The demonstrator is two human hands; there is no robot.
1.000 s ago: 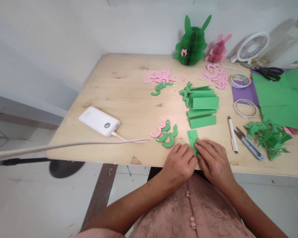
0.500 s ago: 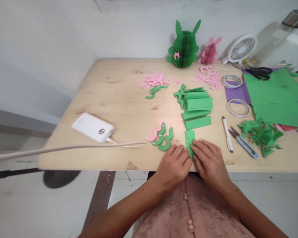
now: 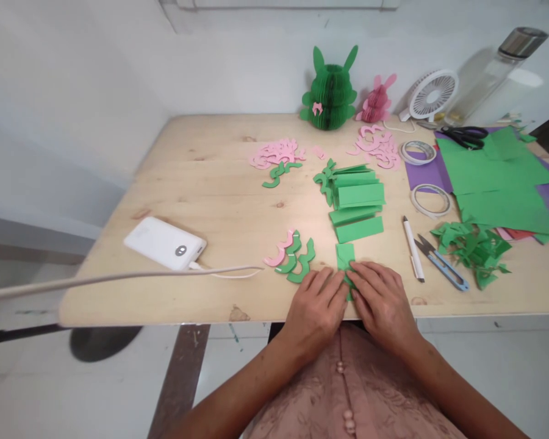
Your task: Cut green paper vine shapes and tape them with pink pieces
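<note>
A green paper strip (image 3: pixel 345 252) lies near the table's front edge, its lower part covered by my fingers. My left hand (image 3: pixel 318 302) presses on its left side, fingers bent and close together. From the right, my right hand (image 3: pixel 382 302) holds the strip with fingertips over it and thumb at its lower end. Just beyond are folded green paper strips (image 3: pixel 360 195) in a row. Left of my left hand lie wavy green cutouts (image 3: pixel 302 262) and a wavy pink cutout (image 3: pixel 281 249).
To the right are a white pen (image 3: pixel 414 250), blue thread snips (image 3: pixel 443 263), green scraps (image 3: pixel 473 250), tape rolls (image 3: pixel 431 200) and green sheets (image 3: pixel 498 177). A white power bank (image 3: pixel 165 242) with its cable lies left. Paper rabbits (image 3: pixel 333 91) and a fan (image 3: pixel 434 96) stand behind.
The camera view has shifted slightly, so everything appears moved a little left and down. Both hands stay on the green paper strip, with the left fingers stretched slightly further along it.
</note>
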